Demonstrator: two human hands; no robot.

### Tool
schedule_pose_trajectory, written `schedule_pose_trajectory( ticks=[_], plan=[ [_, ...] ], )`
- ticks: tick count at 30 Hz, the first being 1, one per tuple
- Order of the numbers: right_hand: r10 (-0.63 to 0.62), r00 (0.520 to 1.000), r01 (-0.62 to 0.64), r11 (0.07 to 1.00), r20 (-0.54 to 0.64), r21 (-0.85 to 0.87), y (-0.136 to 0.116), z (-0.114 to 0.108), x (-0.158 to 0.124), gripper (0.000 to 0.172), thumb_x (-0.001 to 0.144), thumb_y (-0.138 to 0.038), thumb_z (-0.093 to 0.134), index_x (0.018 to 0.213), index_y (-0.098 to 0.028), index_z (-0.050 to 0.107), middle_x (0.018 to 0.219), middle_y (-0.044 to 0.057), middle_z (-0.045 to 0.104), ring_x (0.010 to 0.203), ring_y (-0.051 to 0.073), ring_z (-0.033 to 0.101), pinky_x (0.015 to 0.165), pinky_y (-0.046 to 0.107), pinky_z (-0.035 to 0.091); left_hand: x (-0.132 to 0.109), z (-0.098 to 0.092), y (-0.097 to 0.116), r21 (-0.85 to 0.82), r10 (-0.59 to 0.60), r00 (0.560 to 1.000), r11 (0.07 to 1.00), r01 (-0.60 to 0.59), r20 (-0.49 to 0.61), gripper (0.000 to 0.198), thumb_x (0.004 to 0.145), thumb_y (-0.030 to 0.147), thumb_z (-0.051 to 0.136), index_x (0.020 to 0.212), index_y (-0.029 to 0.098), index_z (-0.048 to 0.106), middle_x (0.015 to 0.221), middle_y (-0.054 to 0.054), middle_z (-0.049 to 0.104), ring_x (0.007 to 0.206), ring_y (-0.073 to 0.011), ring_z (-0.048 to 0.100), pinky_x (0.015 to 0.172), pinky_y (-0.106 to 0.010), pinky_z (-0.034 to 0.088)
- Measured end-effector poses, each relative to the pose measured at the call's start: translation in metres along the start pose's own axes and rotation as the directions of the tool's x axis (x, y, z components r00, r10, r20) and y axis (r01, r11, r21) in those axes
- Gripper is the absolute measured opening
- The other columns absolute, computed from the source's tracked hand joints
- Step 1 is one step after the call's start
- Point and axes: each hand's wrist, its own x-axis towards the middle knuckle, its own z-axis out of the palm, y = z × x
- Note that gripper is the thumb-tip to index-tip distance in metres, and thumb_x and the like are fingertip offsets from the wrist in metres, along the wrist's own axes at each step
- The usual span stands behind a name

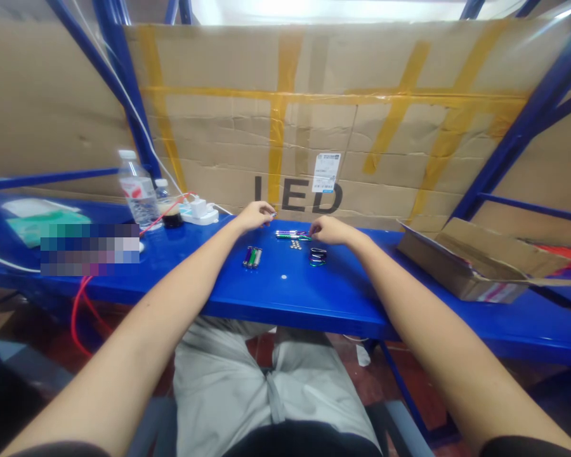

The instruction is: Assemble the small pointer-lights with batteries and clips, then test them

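Observation:
My left hand [255,216] is raised over the back of the blue table, its thumb and fingers pinched on a small silvery piece too small to name. Opposite it, my right hand [332,230] has its fingers closed at the right end of several slim metallic tubes [288,235]; whether it grips one is hidden. Below these tubes lies a cluster of small round silvery pieces [295,244]. Short purple, green and silver tubes [252,257] lie side by side nearer the left forearm. Coloured metal loops, like carabiners [318,256], sit below the right hand.
A small white disc [284,277] lies on the blue table [285,301]. To the left stand a water bottle [139,193], a dark-liquid bottle [171,212] and a white power strip [202,214]. An open cardboard box [461,273] is at right; a large carton [219,139] backs the table.

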Motion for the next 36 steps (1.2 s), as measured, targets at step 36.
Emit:
schedule_pose_trajectory(
  ticks=[36],
  plan=[
    [0.128, 0.939, -0.116, 0.992, 0.318, -0.055, 0.013, -0.001, -0.013, 0.009, 0.074, -0.023, 0.071, 0.074, -0.015, 0.066, 0.066, 0.004, 0.066, 0.055, 0.014, 0.060, 0.053, 0.025, 0.046, -0.051, 0.028, 0.052, 0.180, 0.451, 0.886, 0.885, -0.429, -0.107, 0.025, 0.079, 0.011, 0.063, 0.103, 0.017, 0.066, 0.105, -0.006, 0.073, 0.101, -0.0193, 0.068, 0.097, -0.036, 0.051]
  ],
)
